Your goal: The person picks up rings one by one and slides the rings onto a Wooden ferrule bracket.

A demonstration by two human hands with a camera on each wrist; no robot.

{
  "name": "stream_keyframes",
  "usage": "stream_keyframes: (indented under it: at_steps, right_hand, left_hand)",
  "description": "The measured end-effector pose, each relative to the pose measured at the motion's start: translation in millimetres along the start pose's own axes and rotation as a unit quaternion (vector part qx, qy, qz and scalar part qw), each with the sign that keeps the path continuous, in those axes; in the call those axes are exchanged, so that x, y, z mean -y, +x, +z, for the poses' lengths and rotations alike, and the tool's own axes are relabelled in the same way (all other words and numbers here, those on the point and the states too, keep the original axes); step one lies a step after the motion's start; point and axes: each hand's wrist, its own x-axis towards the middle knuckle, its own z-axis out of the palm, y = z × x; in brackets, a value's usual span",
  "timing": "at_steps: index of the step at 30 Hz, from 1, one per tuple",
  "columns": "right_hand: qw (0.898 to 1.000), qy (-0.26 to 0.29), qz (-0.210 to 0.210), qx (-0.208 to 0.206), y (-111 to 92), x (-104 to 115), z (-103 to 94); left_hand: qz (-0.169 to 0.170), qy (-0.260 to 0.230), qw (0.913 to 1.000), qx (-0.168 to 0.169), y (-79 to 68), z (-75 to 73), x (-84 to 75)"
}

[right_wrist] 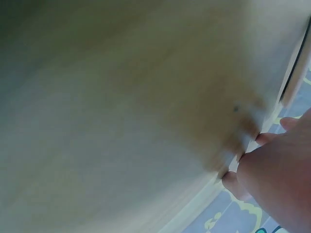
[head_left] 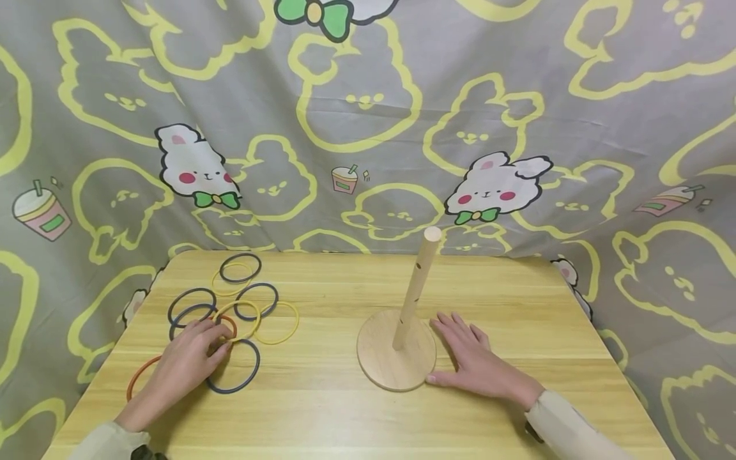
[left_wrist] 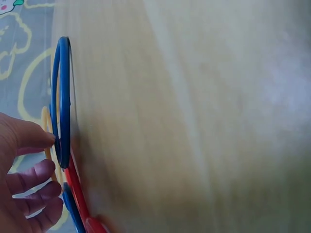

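Note:
My left hand (head_left: 192, 358) reaches down over a group of rings, its fingertips by a small red ring (head_left: 235, 327). A yellow ring (head_left: 241, 302) lies just beyond the fingers, and a dark blue ring (head_left: 258, 363) sits beside the thumb. In the left wrist view, the thumb and loosely bent fingers stand apart, close to a blue ring (left_wrist: 65, 97) and a red ring (left_wrist: 73, 182). My right hand (head_left: 474, 364), fingers spread, rests at the right edge of a round wooden base (head_left: 376, 358), thumb at its rim. From this base rises a wooden post (head_left: 416, 287).
More blue rings (head_left: 278, 299) and yellow rings (head_left: 298, 322) lie overlapping at the table's left. Another red ring (head_left: 134, 375) is partly hidden behind my left forearm. The wooden table (head_left: 322, 409) meets a patterned cloth (head_left: 368, 211) at the back and sides.

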Motion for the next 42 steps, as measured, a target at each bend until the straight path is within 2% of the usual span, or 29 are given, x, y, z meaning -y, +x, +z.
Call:
stream_keyframes:
  at_steps: [7, 10, 14, 18, 24, 32, 38, 42]
  right_hand:
    - [1.0, -0.005, 0.005, 0.011, 2, 1, -0.9]
    - [1.0, -0.001, 0.009, 0.018, 3, 2, -1.0]
    - [1.0, -0.003, 0.008, 0.024, 5, 3, -1.0]
    - [1.0, -0.004, 0.006, 0.03, 7, 4, -1.1]
    - [0.999, 0.001, 0.005, 0.035, 6, 5, -1.5]
    - [0.999, -0.013, 0.007, 0.031, 3, 5, -1.7]
    - [1.0, -0.014, 0.005, 0.028, 3, 3, -1.2]
    - [0.999, -0.015, 0.002, 0.028, 3, 2, 1.0]
  left_hand:
    - [-0.026, -0.017, 0.9995, -0.011, 3.1, -4.4, -7.4]
    - [-0.035, -0.023, 0.9988, -0.025, 6.8, -7.7, -9.6]
    - [-0.021, -0.028, 0.9967, -0.073, 12.3, -10.6, -9.3]
    - [-0.004, -0.046, 0.991, -0.125, 17.2, -12.1, -7.0]
    - [-0.011, -0.085, 0.9823, -0.167, 24.8, -17.7, -7.6]
    - [-0.057, -0.125, 0.972, -0.191, 29.2, -28.0, -18.4]
    - [-0.053, -0.159, 0.9618, -0.216, 33.5, -34.3, -26.8]
    - [-0.055, -0.178, 0.9586, -0.215, 36.1, -38.5, -33.6]
